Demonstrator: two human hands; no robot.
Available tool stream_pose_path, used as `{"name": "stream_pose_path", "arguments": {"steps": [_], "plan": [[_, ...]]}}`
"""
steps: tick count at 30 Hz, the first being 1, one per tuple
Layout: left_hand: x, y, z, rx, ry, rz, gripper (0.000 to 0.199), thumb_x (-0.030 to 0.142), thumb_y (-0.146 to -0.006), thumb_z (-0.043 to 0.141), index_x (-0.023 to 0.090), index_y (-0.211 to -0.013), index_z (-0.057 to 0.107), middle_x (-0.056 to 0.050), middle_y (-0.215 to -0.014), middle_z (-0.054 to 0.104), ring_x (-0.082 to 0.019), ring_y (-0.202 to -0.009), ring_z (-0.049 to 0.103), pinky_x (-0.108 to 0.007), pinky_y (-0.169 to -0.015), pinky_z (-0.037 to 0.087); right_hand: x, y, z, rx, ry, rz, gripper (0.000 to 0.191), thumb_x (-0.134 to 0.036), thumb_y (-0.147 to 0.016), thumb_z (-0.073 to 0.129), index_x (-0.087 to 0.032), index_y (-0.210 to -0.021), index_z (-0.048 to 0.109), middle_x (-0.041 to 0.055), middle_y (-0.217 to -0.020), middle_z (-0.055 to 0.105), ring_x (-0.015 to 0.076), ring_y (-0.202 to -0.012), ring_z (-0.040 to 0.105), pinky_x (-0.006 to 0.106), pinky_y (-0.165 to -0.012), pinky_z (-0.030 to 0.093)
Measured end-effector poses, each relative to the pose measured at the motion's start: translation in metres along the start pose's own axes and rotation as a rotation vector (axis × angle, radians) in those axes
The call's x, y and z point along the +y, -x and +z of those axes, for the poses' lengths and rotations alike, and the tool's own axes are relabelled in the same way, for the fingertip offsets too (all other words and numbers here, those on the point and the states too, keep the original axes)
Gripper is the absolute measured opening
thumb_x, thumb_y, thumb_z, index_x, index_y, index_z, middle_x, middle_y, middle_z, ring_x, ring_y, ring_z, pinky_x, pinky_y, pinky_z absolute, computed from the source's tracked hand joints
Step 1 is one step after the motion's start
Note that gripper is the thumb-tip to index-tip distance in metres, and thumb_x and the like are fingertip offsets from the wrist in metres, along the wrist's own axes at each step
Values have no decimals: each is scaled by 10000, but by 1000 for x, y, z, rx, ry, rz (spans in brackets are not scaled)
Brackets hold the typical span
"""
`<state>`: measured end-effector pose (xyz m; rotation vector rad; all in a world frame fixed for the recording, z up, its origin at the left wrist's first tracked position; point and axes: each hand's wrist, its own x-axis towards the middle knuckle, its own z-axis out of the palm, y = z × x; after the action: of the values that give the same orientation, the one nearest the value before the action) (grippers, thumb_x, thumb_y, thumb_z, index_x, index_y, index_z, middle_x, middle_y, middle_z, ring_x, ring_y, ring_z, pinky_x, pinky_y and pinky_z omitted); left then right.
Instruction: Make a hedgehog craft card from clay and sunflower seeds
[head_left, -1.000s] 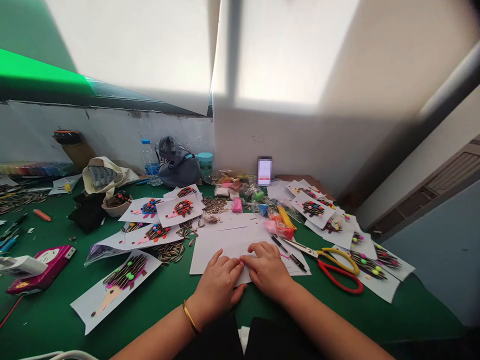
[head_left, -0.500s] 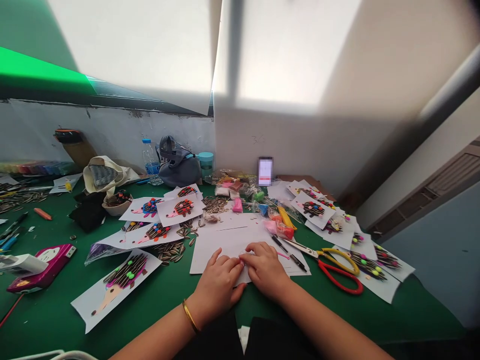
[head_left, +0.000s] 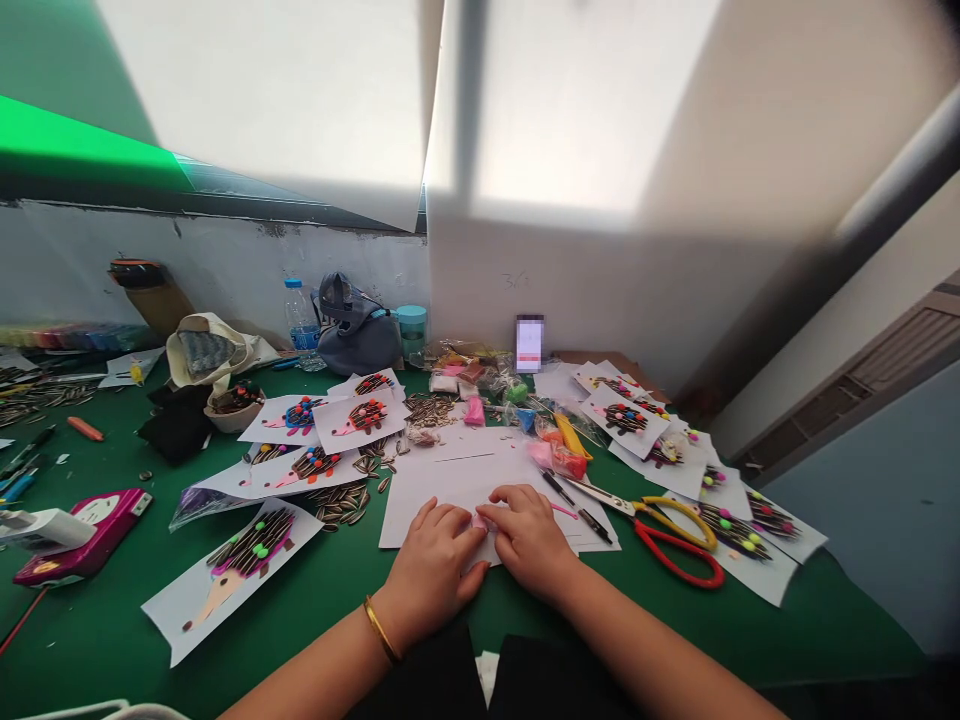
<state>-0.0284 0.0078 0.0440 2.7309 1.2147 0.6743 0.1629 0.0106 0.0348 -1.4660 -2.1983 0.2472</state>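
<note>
While the left hand (head_left: 435,560) and right hand (head_left: 529,535) press curled fingertips to a small, soft-looking pink piece (head_left: 480,522) on smooth white paper (head_left: 450,480) at lower centre, 2 slim black pens (head_left: 576,505) and looped scissors (head_left: 660,530) lie to the right; striped, teardrop-shaped seeds (head_left: 343,502) scatter left of centre on the green surface (head_left: 315,600).

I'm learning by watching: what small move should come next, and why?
Perhaps press the small pink piece gently with the right hand while the left hand steadies it: fingers of both are already close beside it, over the white paper.
</note>
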Motion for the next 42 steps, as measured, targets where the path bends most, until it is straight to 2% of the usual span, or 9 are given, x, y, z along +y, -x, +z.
{"name": "stream_pose_path", "arguments": {"steps": [7,13,18,24,30,33,35,38,42], "plan": [[2,-1,-3,-22,-5,1,316,297,-825,624,266,-1140,625,-61,-1078,639,-254,-1059,569,-540,-1092,327,-1,-1,0,-24,-14,-16,433,-94,-789,548,-335,-1122,682,43,-1176,577,237,-1116,450,392,-949,328],[1,-1,-2,-40,-23,9,353,307,-827,623,265,-1178,609,-53,-1062,650,-252,-1047,570,-539,-1092,318,3,-2,1,24,-89,31,473,-51,-787,503,-301,-1149,676,50,-1168,578,215,-1096,465,368,-944,353],[0,0,1,-48,-27,18,338,323,-839,614,248,-1168,609,-54,-1086,650,-257,-1064,561,-539,-1098,300,2,-2,1,-28,-71,11,442,-64,-774,526,-317,-1091,701,41,-1196,568,231,-1124,453,390,-946,352],[1,1,1,-68,-27,15,357,318,-828,629,255,-1179,600,-54,-1088,650,-261,-1060,564,-528,-1063,347,8,-3,4,15,-110,22,500,-45,-762,508,-305,-1157,671,46,-1201,561,224,-1124,459,386,-963,362],[1,0,1,-78,-38,20,348,306,-825,629,248,-1167,604,-58,-1069,648,-264,-1048,566,-530,-1049,366,5,-2,6,-8,-84,21,433,-71,-779,512,-313,-1090,690,38,-1217,556,228,-1140,453,398,-964,364],[1,1,2,-67,-42,23,350,300,-817,640,248,-1161,606,-56,-1063,649,-261,-1040,568,-531,-1045,374,8,-4,3,42,-98,7,468,-66,-788,506,-296,-1170,647,45,-1220,556,222,-1140,460,382,-981,368],[1,1,2,-59,-43,25,342,295,-811,647,248,-1148,611,-55,-1062,650,-261,-1035,571,-528,-1036,386,16,-5,-2,118,-78,30,410,-96,-824,509,-248,-1188,623,62,-1180,574,221,-1114,476,368,-982,375],[1,0,0,-59,-40,30,318,293,-813,648,242,-1125,620,-56,-1058,653,-259,-1027,576,-528,-1022,404,35,-5,-11,201,46,131,217,-196,-895,515,-189,-1079,630,82,-1070,607,227,-1033,512,354,-935,394],[0,-1,-2,-63,-46,21,249,262,-855,597,238,-1101,628,-53,-1055,659,-251,-1041,584,-551,-1038,382,52,-1,-22,40,293,155,115,-276,-907,567,-193,-915,645,73,-938,623,222,-928,554,314,-812,398]]}}
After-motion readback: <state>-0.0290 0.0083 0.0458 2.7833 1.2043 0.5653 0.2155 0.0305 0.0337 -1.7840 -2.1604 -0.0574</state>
